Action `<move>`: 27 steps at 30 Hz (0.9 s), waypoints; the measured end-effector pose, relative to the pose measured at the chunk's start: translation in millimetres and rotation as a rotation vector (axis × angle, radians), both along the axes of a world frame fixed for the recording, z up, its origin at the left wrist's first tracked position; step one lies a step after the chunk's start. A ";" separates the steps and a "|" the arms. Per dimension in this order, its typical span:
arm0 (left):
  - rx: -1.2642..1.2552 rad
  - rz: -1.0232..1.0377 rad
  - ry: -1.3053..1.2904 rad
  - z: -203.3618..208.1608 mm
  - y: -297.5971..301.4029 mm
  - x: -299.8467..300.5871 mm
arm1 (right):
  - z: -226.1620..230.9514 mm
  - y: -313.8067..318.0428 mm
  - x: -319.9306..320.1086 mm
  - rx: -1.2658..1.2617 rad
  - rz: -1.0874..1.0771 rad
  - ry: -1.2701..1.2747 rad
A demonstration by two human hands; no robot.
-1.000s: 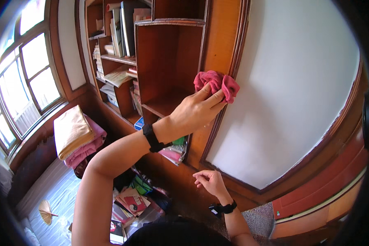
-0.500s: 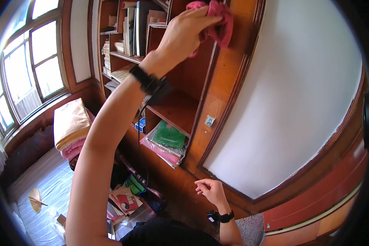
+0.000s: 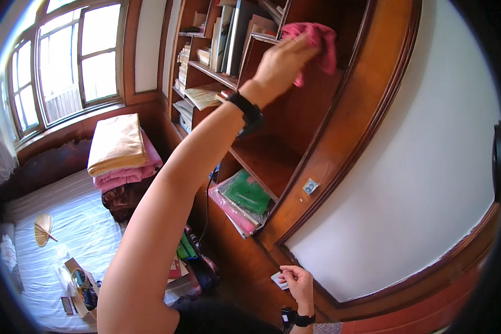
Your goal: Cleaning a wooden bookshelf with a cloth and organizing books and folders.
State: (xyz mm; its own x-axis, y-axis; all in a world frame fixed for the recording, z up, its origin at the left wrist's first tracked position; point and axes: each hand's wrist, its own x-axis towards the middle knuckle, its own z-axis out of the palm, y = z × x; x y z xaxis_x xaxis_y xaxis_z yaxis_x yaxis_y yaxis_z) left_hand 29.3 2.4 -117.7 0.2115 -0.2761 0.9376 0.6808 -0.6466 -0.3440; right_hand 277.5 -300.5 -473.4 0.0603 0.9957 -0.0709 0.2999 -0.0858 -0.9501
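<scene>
My left hand (image 3: 289, 58) is raised at the bookcase, its fingers closed on a crumpled pink-red cloth (image 3: 323, 47). The cloth is up against the inside of a tall compartment near the bookcase's right side (image 3: 367, 72). A black band circles my left wrist. Lower down, my right hand (image 3: 299, 284) hangs before the wood panelling with its fingers curled and thumb drawn in. A small pale flat piece (image 3: 278, 281) shows at its fingertips; whether it is gripped or lies behind them is unclear.
The bookcase shelves (image 3: 211, 75) hold books and papers, with a green folder (image 3: 249, 192) low down. A bed (image 3: 78, 200) at left bears folded blankets (image 3: 119, 145), a hand fan (image 3: 43, 230) and an open box (image 3: 80, 286). A white wall panel (image 3: 406, 183) stands at right.
The view has turned left, so the room sits further right and lower in it. My left hand with the cloth appears lower against the compartment. The pale piece now shows by my right hand.
</scene>
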 end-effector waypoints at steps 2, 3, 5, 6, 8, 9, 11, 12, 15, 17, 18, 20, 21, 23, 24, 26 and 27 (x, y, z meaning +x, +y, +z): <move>-0.140 0.027 -0.021 0.6 9.6 -16.1 | -7.2 -3.9 5.1 0.003 -0.003 0.014; -0.260 0.032 0.000 4.1 6.4 -20.5 | -9.8 -5.9 8.1 0.016 -0.001 0.021; -0.111 0.040 -0.015 8.5 17.7 -17.9 | -8.2 -12.4 13.3 0.030 0.004 0.044; -0.062 -0.025 -0.086 10.9 19.6 -30.5 | -5.7 -17.6 14.0 0.007 -0.029 0.019; -0.012 -0.064 -0.246 18.7 16.4 -47.9 | -11.6 -25.9 20.7 0.002 -0.090 -0.007; -0.011 -0.037 -0.337 24.5 11.8 -52.6 | -12.1 -30.4 25.8 -0.025 -0.131 -0.007; 0.055 -0.064 -0.404 45.2 32.2 -73.4 | -20.0 -36.9 34.8 -0.022 -0.165 0.084; -0.216 0.022 -0.328 52.8 41.7 -84.5 | -21.8 -37.5 38.6 -0.023 -0.158 0.084; -0.956 -0.254 -0.039 58.5 59.4 -74.7 | -24.7 -39.7 43.0 -0.067 -0.198 0.061; -0.536 0.367 0.375 71.1 89.4 -85.4 | -23.9 -29.2 37.4 -0.077 -0.151 0.046; -0.453 0.340 0.402 77.1 104.2 -99.9 | -27.0 -20.4 34.0 -0.089 -0.130 0.056; -0.913 0.216 0.321 67.8 79.9 -82.3 | -15.4 -9.9 22.0 -0.130 -0.104 0.067; -0.940 0.204 0.324 77.7 56.3 -75.5 | -29.2 -7.8 23.9 -0.124 -0.083 0.151; -0.752 0.491 0.523 85.1 28.5 -68.6 | -26.0 -1.2 17.0 -0.069 -0.012 0.105; -0.482 0.638 0.547 88.9 67.2 -90.3 | -21.9 3.8 11.9 -0.050 0.030 0.112; -0.396 0.638 0.535 79.4 96.7 -88.1 | -18.9 9.3 9.1 -0.037 0.046 0.115; -0.276 0.641 0.505 75.6 88.2 -77.2 | -20.5 9.7 10.7 -0.060 0.038 0.118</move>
State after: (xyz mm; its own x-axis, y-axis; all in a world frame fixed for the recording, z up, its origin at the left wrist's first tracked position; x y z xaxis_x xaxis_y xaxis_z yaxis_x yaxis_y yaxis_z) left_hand -47.9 90.6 -42.1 0.6584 0.2625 0.7054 0.7508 -0.2949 -0.5910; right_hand 288.3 -290.8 -493.9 0.0101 0.9909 -0.1343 0.1901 -0.1338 -0.9726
